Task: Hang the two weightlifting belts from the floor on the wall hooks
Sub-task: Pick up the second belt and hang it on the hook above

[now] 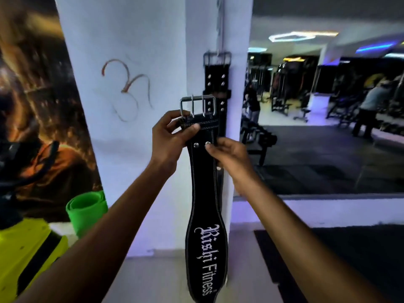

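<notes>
Belts, two of them, both black leather with steel double-prong buckles. One black studded belt (pixel 216 84) hangs flat against the white pillar (pixel 131 84), its buckle at the top on a fitting too blurred to make out. In front of it and lower comes the second, a black stitched belt lettered "Rishi Fitness" in white (pixel 205 215), held upright in the air by both hands, shiny rectangular buckle (pixel 197 106) on top, wide padded end dangling toward the pale floor (pixel 153 281).

Left hand (pixel 170 141) is clamped on the strap just under the buckle, thumb across the front, fingers wrapped behind. Right hand (pixel 229 158) pinches the strap's right edge beside two round rivets, thumb tip touching one of them. White stitching runs along both edges of the held belt.

On the left, one rolled green mat (pixel 87 213) stands against the pillar, beside a yellow-green piece of equipment with a black stripe (pixel 28 254). To the right, a mirror (pixel 328 106) shows gym machines.
</notes>
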Motion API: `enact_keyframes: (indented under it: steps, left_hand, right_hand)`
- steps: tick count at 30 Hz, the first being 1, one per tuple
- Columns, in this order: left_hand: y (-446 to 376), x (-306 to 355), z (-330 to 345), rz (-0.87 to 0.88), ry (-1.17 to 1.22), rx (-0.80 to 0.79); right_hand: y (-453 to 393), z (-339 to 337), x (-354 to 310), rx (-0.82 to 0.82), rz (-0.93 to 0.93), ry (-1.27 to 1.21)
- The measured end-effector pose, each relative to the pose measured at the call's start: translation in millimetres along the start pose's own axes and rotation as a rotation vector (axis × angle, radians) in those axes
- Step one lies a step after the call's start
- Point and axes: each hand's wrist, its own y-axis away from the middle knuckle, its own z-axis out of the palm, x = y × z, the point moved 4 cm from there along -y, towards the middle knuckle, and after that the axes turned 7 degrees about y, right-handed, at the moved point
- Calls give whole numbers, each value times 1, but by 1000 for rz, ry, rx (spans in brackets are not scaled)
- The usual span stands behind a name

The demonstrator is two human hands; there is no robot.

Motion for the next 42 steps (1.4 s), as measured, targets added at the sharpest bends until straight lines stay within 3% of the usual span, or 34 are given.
enact_keyframes:
  steps: [5, 11, 15, 19, 22, 31, 34, 39, 42]
  left_hand:
    - [-26, 45, 55, 113, 29, -5]
    - [-46, 78, 103, 214, -9, -22]
    - [-56, 98, 122, 207, -3, -19]
    - [-62, 103, 126, 196, -22, -9]
    - [-62, 98, 125, 188, -39, 3]
    - [-67, 112, 136, 235, -28, -28]
    - [-68, 118, 132, 263, -45, -15]
    - [-69, 115, 120, 258, -72, 3]
    - [-65, 108, 119, 253, -69, 4]
  right_hand:
    - [-17, -34, -65, 34, -126, 8]
    - [-22, -66, -93, 44, -195, -53]
    - [-12, -66, -50, 77, -189, -4]
    - [27, -61, 40, 39, -38, 86]
    - [49, -66, 54, -8, 19, 106]
    - [-16, -85, -90, 45, -306, -28]
    - [4, -80, -61, -11, -253, 24]
    - [62, -80, 43, -60, -31, 132]
    - [64, -78, 42, -84, -14, 197]
